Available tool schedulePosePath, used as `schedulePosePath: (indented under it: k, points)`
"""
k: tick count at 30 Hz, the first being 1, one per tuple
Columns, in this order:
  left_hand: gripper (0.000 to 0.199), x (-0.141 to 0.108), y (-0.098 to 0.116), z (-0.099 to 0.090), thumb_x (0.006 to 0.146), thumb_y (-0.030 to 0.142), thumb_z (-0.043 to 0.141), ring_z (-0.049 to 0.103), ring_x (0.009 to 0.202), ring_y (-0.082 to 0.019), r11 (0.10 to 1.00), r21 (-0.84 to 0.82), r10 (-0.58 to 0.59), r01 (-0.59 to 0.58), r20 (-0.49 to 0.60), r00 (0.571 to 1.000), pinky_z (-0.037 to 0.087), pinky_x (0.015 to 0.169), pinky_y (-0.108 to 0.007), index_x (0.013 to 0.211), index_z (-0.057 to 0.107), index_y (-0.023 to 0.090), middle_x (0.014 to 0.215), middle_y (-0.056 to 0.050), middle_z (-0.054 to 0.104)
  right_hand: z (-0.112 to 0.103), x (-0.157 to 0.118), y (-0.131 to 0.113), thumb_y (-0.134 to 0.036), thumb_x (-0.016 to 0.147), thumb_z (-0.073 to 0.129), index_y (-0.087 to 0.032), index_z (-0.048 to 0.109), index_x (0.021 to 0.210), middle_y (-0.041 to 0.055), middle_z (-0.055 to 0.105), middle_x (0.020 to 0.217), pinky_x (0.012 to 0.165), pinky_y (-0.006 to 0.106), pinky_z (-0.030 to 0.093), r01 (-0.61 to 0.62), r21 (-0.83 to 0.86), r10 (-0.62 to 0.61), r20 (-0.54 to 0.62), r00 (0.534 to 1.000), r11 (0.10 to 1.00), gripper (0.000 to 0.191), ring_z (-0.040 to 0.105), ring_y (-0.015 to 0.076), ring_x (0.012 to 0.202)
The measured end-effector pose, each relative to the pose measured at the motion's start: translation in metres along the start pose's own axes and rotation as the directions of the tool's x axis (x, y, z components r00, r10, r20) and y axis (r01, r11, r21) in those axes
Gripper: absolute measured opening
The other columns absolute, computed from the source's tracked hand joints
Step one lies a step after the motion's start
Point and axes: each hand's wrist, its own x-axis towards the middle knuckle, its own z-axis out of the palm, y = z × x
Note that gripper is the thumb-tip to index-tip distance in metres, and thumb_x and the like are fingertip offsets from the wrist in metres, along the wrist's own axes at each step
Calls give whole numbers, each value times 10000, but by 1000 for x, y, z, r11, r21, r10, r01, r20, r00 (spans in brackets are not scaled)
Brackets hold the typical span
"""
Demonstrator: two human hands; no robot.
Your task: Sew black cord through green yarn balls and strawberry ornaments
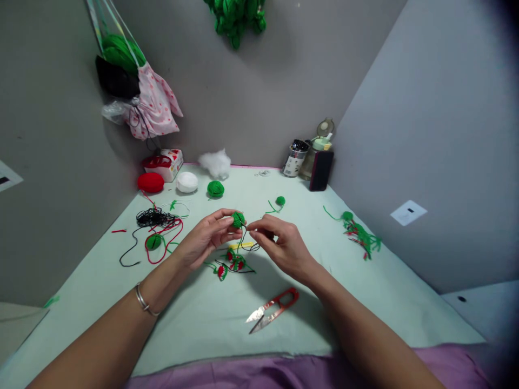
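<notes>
Between the thumb and fingers of my left hand is a small green crocheted ball with a dark line of yarn on it. Just to its right, my right hand is closed in a pinch on black yarn that runs from the ball; whether a needle is in the fingertips cannot be made out. Beneath the hands lie a yellow-handled tool, probably a crochet hook, and small red, white and green crocheted pieces. Nearer to me rest orange-handled thread snips, blades apart.
Left on the table are tangled black yarn, another green ball and a red yarn ball. White yarn, green yarn and stuffing sit at the back. A phone leans back right; green-red pieces lie right.
</notes>
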Motion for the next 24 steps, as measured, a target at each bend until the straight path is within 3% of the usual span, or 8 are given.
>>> schedulePosePath:
  k: [13, 24]
  points:
    - [289, -1, -1, 1, 788, 275, 788, 698, 879, -140, 1000, 25, 16, -16, -4, 1000, 536, 929, -301, 1023, 656, 169, 991, -43, 742, 6, 0, -3, -178, 898, 608, -184, 719, 907, -14, 621, 710, 574, 242, 389, -90, 86, 92, -14, 996, 992, 111, 518, 100, 613]
    - [230, 0, -4, 2, 800, 224, 757, 708, 763, -114, 998, -63, -12, 12, 6, 1000, 577, 827, -231, 992, 652, 155, 915, -34, 736, 10, 0, -2, -181, 925, 597, -188, 707, 946, 9, 649, 791, 613, 257, 398, -8, 102, 13, -50, 999, 995, 112, 520, 111, 648]
